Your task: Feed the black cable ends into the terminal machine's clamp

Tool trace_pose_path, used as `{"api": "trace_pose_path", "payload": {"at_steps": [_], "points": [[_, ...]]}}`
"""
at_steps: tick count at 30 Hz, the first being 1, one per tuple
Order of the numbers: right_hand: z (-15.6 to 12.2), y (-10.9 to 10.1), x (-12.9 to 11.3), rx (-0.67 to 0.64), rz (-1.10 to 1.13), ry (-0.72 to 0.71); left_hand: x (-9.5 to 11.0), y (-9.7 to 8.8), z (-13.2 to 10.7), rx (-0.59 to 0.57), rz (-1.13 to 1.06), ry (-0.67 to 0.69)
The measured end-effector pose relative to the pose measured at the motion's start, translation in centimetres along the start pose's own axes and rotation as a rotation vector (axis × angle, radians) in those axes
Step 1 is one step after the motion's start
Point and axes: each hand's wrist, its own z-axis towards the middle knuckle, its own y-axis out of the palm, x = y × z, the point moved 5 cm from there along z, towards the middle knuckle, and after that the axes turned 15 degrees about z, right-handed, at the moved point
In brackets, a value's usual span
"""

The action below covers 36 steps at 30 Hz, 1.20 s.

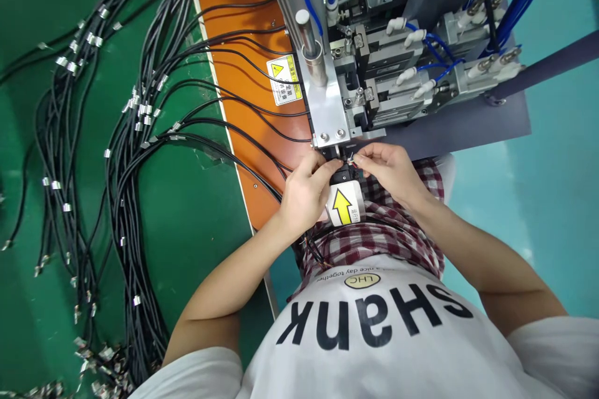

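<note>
My left hand (306, 192) is closed in a pinch at the front end of the machine's track, its thumb and forefinger together at what looks like the end of a black cable (262, 179). Black cables run in under this hand from the left, and its palm hides them. Facing it, my right hand (392, 169) pinches thin wire ends (352, 161), partly reddish and whitish, between thumb and forefinger. Both sets of fingertips are close together, just below the metal block (330, 115) of the machine. Exactly how the wires sit there is too small to tell.
Several cables lie across the orange tabletop (248, 75) into the machine. Large bundles of black cables (135, 199) with silver tips spread over the green surface (201, 274) at left. Pneumatic cylinders (388, 50) with blue tubes stand ahead. A yellow arrow label (344, 204) is near my lap.
</note>
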Motion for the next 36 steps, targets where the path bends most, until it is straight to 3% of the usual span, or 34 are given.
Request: {"api": "trace_pose_path", "payload": {"at_steps": [11, 19, 26, 32, 36], "points": [[0.0, 0.1, 0.5, 0.010, -0.049, 0.008, 0.8, -0.3, 0.4, -0.065, 0.180, 0.095], [-0.5, 0.3, 0.6, 0.052, -0.265, -0.049, 0.7, -0.3, 0.4, -0.040, 0.199, 0.138], [-0.5, -0.2, 0.7, 0.029, -0.129, -0.062, 0.8, -0.4, 0.6, -0.046, 0.296, 0.121], [-0.8, -0.2, -0.3, 0.067, -0.235, -0.184, 0.5, -0.2, 0.5, -0.058, 0.268, 0.081], [-1.5, 0.7, -1.0, 0.114, -0.385, -0.360, 0.6, -0.3, 0.4, -0.062, 0.278, 0.094]]}}
